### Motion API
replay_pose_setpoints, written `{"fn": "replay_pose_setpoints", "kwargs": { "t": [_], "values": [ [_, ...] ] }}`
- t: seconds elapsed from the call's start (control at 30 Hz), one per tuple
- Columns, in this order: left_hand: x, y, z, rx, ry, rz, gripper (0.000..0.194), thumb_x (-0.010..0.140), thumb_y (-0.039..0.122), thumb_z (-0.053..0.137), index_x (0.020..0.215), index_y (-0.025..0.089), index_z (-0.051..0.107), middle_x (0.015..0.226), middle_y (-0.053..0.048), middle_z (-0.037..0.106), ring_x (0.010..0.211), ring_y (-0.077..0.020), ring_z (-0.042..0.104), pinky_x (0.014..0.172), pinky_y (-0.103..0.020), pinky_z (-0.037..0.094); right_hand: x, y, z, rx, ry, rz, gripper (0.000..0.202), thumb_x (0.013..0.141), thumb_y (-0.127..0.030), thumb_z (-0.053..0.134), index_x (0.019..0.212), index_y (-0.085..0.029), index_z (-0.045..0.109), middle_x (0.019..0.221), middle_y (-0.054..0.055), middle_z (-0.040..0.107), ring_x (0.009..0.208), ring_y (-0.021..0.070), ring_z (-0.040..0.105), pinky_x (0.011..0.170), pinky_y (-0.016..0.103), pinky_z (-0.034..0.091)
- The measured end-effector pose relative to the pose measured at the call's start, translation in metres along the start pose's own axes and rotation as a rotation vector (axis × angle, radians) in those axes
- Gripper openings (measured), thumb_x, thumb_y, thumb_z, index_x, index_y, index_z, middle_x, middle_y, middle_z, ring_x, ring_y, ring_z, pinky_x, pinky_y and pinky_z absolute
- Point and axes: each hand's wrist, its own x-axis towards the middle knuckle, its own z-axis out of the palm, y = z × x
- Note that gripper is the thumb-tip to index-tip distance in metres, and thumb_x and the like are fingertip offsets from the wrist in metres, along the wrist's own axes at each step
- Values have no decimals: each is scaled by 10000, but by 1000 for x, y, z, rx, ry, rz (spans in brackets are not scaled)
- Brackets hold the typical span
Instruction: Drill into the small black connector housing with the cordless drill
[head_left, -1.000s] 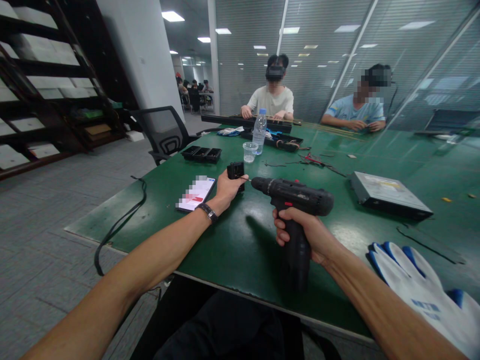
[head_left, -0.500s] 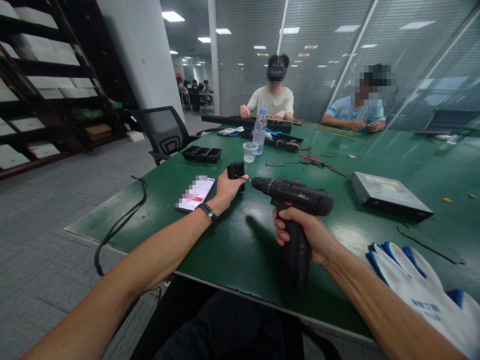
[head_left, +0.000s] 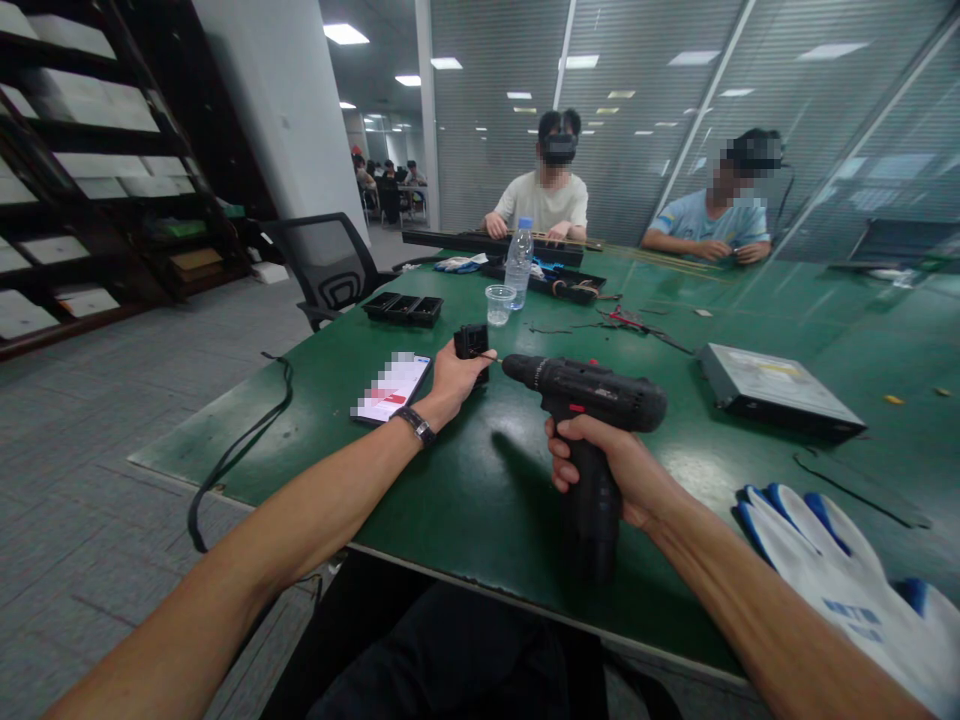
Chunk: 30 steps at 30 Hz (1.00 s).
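My right hand [head_left: 592, 460] is wrapped round the grip of a black cordless drill [head_left: 592, 390], which points left. The drill's bit reaches toward a small black plastic part [head_left: 471, 342] that my left hand [head_left: 454, 380] grips upright on the green table. My left thumb lies beside the bit tip; whether the tip touches the part I cannot tell. Left of that hand lies a phone [head_left: 394, 388] with its screen lit. Behind the black part stands a clear plastic cup [head_left: 499, 303].
A water bottle [head_left: 519, 265] stands behind the cup, with a black compartment tray [head_left: 403, 308] to its left. On the right are a silver disc drive [head_left: 780, 390] and white-and-blue gloves [head_left: 847, 590]. Two people sit across the green table [head_left: 450, 500]. A chair [head_left: 330, 260] is at the left.
Both hands, the drill and the black part stay practically where they were. Across the table, the two people's heads have shifted slightly.
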Motion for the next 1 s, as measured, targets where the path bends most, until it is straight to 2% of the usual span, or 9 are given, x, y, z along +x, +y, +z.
{"fn": "replay_pose_setpoints", "kwargs": {
  "t": [0.23,1.0],
  "values": [
    [-1,2,0,1,5,-6,369,628,296,936,910,171,732,892,-44,750,835,-205,664,764,-307,510,0,1,-4,-15,-17,-13,164,775,-279,818,818,-156,717,685,-13,581,507,126,529,523,301,541],
    [4,-9,-2,20,-6,15,399,649,353,930,953,170,748,918,-46,759,817,-193,659,767,-301,504,0,1,-2,-16,-16,-10,168,773,-287,818,811,-162,713,679,-13,578,507,127,518,517,301,530]
  ]
}}
